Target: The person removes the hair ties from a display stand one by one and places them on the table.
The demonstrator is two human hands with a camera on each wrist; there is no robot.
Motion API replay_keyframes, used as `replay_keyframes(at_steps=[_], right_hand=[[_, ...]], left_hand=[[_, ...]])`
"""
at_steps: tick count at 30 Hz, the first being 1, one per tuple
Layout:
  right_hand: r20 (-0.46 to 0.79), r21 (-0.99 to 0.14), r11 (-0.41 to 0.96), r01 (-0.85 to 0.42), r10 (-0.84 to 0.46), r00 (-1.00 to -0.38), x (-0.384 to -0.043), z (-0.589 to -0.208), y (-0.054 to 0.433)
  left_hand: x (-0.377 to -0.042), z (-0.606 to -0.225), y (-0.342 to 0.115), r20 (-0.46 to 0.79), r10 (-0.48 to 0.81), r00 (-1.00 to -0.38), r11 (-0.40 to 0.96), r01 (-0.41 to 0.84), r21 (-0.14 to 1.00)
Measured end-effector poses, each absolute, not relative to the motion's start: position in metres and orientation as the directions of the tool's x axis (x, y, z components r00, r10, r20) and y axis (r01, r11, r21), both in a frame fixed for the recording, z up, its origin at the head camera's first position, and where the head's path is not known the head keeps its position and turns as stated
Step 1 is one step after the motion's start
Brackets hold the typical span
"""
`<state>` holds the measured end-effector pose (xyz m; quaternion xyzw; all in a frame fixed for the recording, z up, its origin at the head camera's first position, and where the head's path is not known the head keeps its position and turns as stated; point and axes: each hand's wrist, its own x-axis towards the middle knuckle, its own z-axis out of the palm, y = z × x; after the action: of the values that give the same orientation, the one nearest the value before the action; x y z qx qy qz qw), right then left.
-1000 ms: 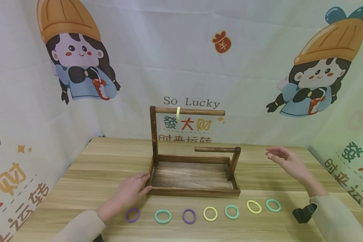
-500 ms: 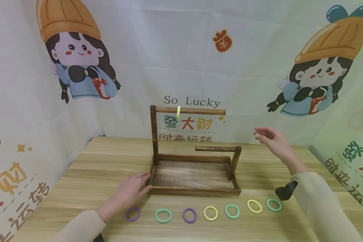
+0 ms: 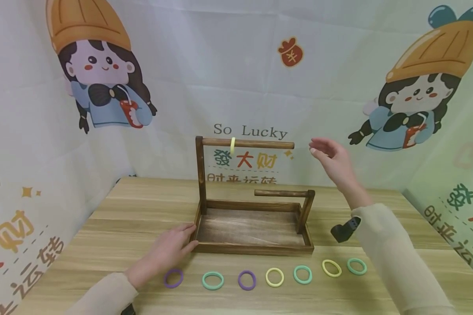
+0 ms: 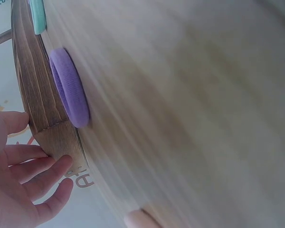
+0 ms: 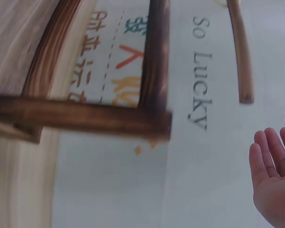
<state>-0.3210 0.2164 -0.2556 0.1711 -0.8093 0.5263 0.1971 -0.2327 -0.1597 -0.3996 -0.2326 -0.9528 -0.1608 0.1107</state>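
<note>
A dark wooden rack (image 3: 252,250) with a shallow tray base stands on the table. Its long upper bar (image 3: 266,145) carries one yellow hair tie (image 3: 232,145); the shorter lower bar (image 3: 280,194) is bare. My left hand (image 3: 167,249) touches the tray's left end, thumb near the front corner and fingers along the side, as the left wrist view also shows. Raised to the right of the upper bar's free end, my right hand (image 3: 333,162) holds nothing. Its fingers are loosely bent and apart from the bar (image 5: 244,71) in the right wrist view.
A row of hair ties lies in front of the rack: purple (image 3: 174,278), green (image 3: 213,280), purple (image 3: 247,280), yellow (image 3: 274,277), green (image 3: 302,274), yellow (image 3: 331,268) and green (image 3: 356,266). Printed cloth (image 3: 236,65) hangs behind and at both sides of the table.
My right hand has risen and moved left, from above the table's right side to beside the upper bar's free end. My left hand, the rack and the hair ties have stayed put.
</note>
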Motion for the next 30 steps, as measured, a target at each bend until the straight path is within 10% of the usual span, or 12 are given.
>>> replay_keyframes(at_steps=[10, 30], right_hand=[[0.526, -0.775, 0.291, -0.560, -0.192, -0.828, -0.323, -0.249, 0.167], [0.518, -0.477, 0.572, -0.667, -0.430, -0.739, -0.343, -0.237, 0.095]], left_hand=[[-0.231, -0.397, -0.160, 0.291, 0.412, -0.863, 0.841, 0.483, 0.242], [-0.233, -0.398, -0.159, 0.293, 0.414, -0.862, 0.840, 0.486, 0.241]])
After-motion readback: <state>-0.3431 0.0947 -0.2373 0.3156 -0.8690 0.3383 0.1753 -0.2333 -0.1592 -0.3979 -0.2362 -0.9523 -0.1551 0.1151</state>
